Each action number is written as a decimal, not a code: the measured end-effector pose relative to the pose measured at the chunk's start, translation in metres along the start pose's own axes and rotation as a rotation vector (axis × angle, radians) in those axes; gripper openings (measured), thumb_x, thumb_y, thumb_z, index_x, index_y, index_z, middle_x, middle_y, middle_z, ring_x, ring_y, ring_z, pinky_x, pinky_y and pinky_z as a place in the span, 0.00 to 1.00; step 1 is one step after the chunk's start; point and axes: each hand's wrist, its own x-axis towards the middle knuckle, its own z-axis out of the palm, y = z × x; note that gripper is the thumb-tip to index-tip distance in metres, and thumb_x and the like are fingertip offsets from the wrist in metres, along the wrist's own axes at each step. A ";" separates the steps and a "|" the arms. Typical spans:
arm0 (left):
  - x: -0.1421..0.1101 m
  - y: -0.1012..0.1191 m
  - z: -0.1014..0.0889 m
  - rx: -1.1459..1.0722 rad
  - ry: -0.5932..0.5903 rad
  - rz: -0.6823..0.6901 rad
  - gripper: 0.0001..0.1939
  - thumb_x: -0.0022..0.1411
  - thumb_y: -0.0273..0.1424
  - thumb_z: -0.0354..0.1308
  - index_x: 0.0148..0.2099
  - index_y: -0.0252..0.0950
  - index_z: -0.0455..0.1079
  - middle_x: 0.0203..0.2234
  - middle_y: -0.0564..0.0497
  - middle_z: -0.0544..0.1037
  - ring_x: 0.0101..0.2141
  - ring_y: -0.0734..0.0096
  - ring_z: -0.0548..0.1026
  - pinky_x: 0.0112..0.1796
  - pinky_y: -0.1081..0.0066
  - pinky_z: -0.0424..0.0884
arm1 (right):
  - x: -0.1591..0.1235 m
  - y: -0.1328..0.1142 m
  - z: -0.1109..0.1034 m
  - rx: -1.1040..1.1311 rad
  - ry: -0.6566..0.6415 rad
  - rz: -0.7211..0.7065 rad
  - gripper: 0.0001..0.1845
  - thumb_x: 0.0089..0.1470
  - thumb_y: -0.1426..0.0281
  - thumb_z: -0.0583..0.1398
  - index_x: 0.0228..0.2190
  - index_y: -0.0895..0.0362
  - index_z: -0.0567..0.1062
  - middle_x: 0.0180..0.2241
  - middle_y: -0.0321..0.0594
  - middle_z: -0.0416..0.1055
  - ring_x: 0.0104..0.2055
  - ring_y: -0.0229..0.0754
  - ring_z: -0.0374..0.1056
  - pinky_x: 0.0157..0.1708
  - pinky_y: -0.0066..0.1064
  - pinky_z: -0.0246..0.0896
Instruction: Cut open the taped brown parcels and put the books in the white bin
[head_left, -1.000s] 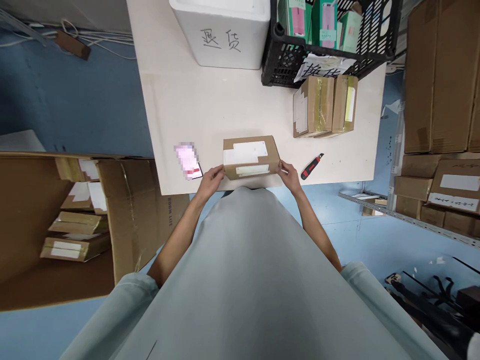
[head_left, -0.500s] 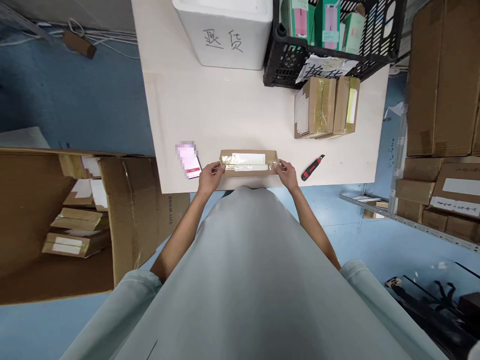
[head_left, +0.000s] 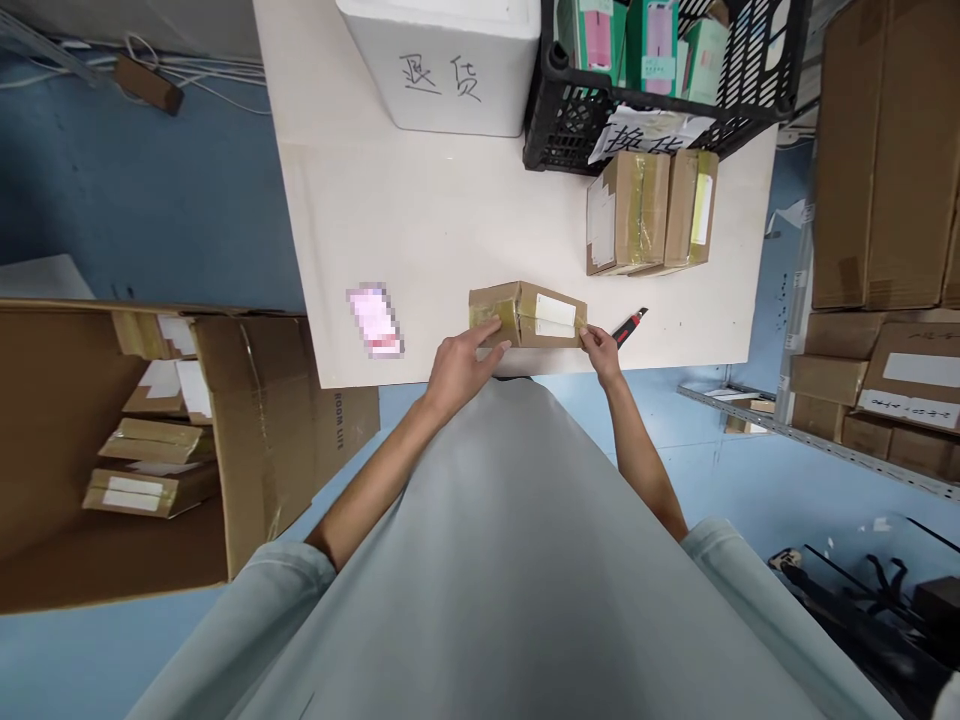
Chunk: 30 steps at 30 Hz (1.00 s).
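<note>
A small cardboard box, sealed with clear tape and bearing a white label, is held slightly turned at the table's front edge. My right hand pinches its lower right corner. Against the box's left part lies my left hand, fingers stretched out and thumb apart, touching the taped end. Just beyond my right fingers is a red and black utility knife, its near end partly hidden by the hand. A phone with a blurred pink screen lies to the left.
Two taped boxes stand on the table in front of a black crate holding green packages. Beside it is a white bin with handwriting. A large open carton with several parcels stands left; shelves with cartons stand right.
The box has moved right and turned so that another side shows. My left hand has shifted from its left end onto its face, fingers now extended; my right hand has moved right with it.
</note>
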 end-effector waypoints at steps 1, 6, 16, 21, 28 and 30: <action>-0.001 0.001 -0.001 0.013 -0.002 -0.001 0.23 0.77 0.40 0.64 0.70 0.44 0.80 0.67 0.51 0.82 0.60 0.51 0.85 0.65 0.53 0.80 | -0.001 -0.001 0.001 0.025 0.016 0.031 0.42 0.50 0.30 0.65 0.45 0.54 0.82 0.43 0.46 0.85 0.49 0.52 0.79 0.54 0.49 0.79; -0.002 -0.013 -0.008 0.087 0.063 -0.075 0.24 0.78 0.44 0.63 0.69 0.41 0.79 0.61 0.46 0.86 0.58 0.50 0.86 0.61 0.55 0.80 | -0.013 -0.016 0.011 0.101 0.029 0.061 0.39 0.48 0.33 0.69 0.43 0.54 0.80 0.42 0.45 0.84 0.48 0.51 0.79 0.56 0.47 0.77; 0.016 -0.106 -0.005 -0.033 0.262 -0.393 0.16 0.75 0.43 0.65 0.53 0.36 0.80 0.49 0.41 0.89 0.47 0.53 0.87 0.52 0.60 0.80 | -0.027 -0.061 0.055 -0.117 0.043 -0.162 0.28 0.64 0.39 0.65 0.40 0.52 0.82 0.44 0.47 0.82 0.47 0.52 0.80 0.54 0.47 0.79; 0.011 -0.149 -0.010 -0.218 0.285 -0.463 0.17 0.71 0.41 0.67 0.53 0.34 0.79 0.48 0.41 0.88 0.47 0.57 0.86 0.51 0.62 0.83 | -0.049 -0.091 0.065 -0.231 0.033 -0.338 0.26 0.75 0.46 0.58 0.46 0.52 0.87 0.44 0.45 0.80 0.46 0.50 0.79 0.53 0.45 0.79; 0.000 -0.176 -0.041 -0.140 0.377 -0.553 0.22 0.65 0.37 0.70 0.58 0.32 0.79 0.54 0.38 0.87 0.46 0.57 0.86 0.52 0.58 0.84 | -0.085 -0.141 0.115 -0.431 -0.032 -0.619 0.19 0.79 0.52 0.60 0.47 0.50 0.85 0.43 0.44 0.77 0.47 0.49 0.76 0.49 0.39 0.76; -0.001 -0.176 -0.046 -0.144 0.360 -0.586 0.22 0.63 0.36 0.70 0.56 0.31 0.80 0.52 0.38 0.87 0.45 0.57 0.86 0.50 0.58 0.84 | -0.092 -0.148 0.125 -0.452 -0.049 -0.699 0.18 0.80 0.54 0.58 0.49 0.49 0.84 0.42 0.44 0.76 0.48 0.50 0.75 0.50 0.40 0.75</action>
